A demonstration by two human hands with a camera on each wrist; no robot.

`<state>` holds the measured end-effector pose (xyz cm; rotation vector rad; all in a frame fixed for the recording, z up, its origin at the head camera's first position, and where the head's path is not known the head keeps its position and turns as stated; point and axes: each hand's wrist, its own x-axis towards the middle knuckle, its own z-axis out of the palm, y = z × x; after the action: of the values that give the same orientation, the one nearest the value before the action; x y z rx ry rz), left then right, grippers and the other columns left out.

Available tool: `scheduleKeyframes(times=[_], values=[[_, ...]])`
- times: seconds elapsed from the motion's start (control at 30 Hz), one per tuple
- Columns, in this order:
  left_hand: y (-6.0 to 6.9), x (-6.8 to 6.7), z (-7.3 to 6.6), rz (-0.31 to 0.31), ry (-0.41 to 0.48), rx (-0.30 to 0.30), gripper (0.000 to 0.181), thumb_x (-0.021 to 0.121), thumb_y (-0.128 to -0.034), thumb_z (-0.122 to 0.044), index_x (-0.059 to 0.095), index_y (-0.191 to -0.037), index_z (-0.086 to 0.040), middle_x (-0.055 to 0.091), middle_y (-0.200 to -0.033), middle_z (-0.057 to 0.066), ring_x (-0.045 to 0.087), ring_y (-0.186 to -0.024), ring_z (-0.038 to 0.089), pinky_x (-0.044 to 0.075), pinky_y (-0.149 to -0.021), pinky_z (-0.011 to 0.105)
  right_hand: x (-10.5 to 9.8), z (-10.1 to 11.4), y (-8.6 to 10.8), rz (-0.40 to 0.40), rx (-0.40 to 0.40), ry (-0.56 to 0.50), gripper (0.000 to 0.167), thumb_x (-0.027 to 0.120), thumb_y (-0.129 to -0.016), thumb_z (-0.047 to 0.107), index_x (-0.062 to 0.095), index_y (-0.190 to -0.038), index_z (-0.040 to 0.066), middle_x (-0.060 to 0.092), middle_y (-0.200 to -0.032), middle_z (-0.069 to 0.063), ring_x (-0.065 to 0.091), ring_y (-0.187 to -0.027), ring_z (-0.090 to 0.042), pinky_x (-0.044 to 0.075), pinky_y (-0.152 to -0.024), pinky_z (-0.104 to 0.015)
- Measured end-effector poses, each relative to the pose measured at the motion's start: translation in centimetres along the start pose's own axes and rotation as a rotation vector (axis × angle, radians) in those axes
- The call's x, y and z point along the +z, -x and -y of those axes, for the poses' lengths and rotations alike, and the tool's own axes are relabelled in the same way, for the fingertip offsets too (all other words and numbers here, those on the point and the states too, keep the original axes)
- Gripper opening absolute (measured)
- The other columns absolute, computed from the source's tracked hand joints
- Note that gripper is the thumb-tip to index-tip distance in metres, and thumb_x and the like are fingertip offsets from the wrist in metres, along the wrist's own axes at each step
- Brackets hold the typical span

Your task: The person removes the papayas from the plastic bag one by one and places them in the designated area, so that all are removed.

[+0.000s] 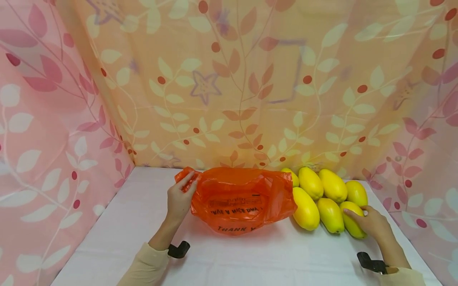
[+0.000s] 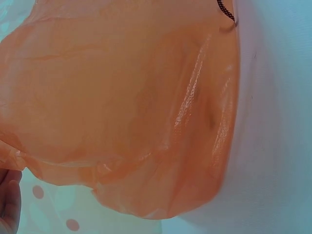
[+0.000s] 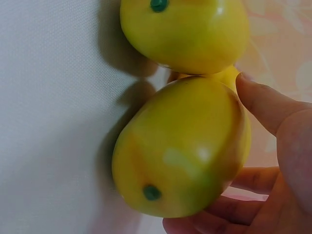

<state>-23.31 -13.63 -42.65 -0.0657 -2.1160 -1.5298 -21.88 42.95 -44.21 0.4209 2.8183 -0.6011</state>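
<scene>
An orange-red plastic bag (image 1: 232,222) with black lettering lies on the table, its mouth spread apart. My left hand (image 1: 180,200) pinches the bag's upper left corner; in the left wrist view the bag (image 2: 122,97) fills most of the picture, and only some fingers (image 2: 9,200) show at the edge. On the right, my right hand (image 1: 375,222) grips the nearest yellow-green mango (image 1: 354,228). The right wrist view has its thumb on one side of that mango (image 3: 180,151) and fingers round the other. The mango still rests on the table, beside another mango (image 3: 185,34).
Several more yellow mangoes (image 1: 330,214) stand in two rows between the bag and my right hand. One mango (image 1: 305,208) touches or nearly touches the bag's right side. White cloth covers the table (image 1: 118,238); patterned curtains (image 1: 243,79) enclose the back and both sides.
</scene>
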Motion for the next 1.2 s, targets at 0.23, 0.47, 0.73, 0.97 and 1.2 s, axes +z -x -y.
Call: scheduleKeyframes(times=[0.23,0.47,0.73,0.97,1.2], values=[[0.1,0.0,0.0,-0.002,0.017,0.003,0.035,0.069,-0.0907,-0.015,0.067,-0.124,-0.006,0.069,-0.120,0.016,0.062,-0.072,0.001,0.053,-0.061,0.011,-0.2,-0.1,0.0,0.007,-0.005,0.002,0.113,0.036,-0.087,0.078,0.025,-0.137,-0.024,0.038,-0.129,-0.049,0.047,-0.107,-0.058,0.045,-0.087,-0.067],[0.1,-0.1,0.0,0.011,0.024,-0.015,0.035,0.068,-0.0915,-0.015,0.067,-0.125,-0.008,0.069,-0.121,0.014,0.070,-0.085,0.018,0.054,-0.066,0.012,-0.4,0.0,0.3,0.019,-0.009,-0.013,0.112,0.037,-0.088,0.077,0.024,-0.137,-0.024,0.039,-0.128,-0.048,0.048,-0.104,-0.056,0.047,-0.086,-0.065],[0.2,-0.2,0.0,0.005,0.013,-0.010,0.033,0.068,-0.0909,-0.014,0.068,-0.124,-0.008,0.071,-0.114,0.016,0.064,-0.071,0.001,0.054,-0.062,0.013,-0.5,0.2,0.6,0.004,-0.014,-0.017,0.111,0.038,-0.088,0.077,0.026,-0.136,-0.023,0.041,-0.124,-0.047,0.051,-0.100,-0.053,0.050,-0.083,-0.061],[0.2,-0.2,-0.2,0.016,0.014,0.000,0.034,0.068,-0.0911,-0.015,0.068,-0.125,-0.008,0.070,-0.117,0.016,0.069,-0.085,0.019,0.054,-0.066,0.012,-0.8,0.6,0.8,-0.021,-0.026,-0.027,0.110,0.039,-0.088,0.076,0.027,-0.135,-0.022,0.040,-0.124,-0.048,0.052,-0.098,-0.051,0.053,-0.079,-0.056],[0.2,-0.6,-0.1,0.057,0.097,0.063,0.040,0.069,-0.0905,-0.012,0.064,-0.130,-0.015,0.062,-0.131,0.013,0.063,-0.108,0.025,0.052,-0.077,0.009,-0.9,1.1,1.1,-0.054,-0.044,-0.023,0.108,0.039,-0.089,0.074,0.027,-0.137,-0.022,0.036,-0.128,-0.049,0.048,-0.104,-0.056,0.052,-0.081,-0.060]])
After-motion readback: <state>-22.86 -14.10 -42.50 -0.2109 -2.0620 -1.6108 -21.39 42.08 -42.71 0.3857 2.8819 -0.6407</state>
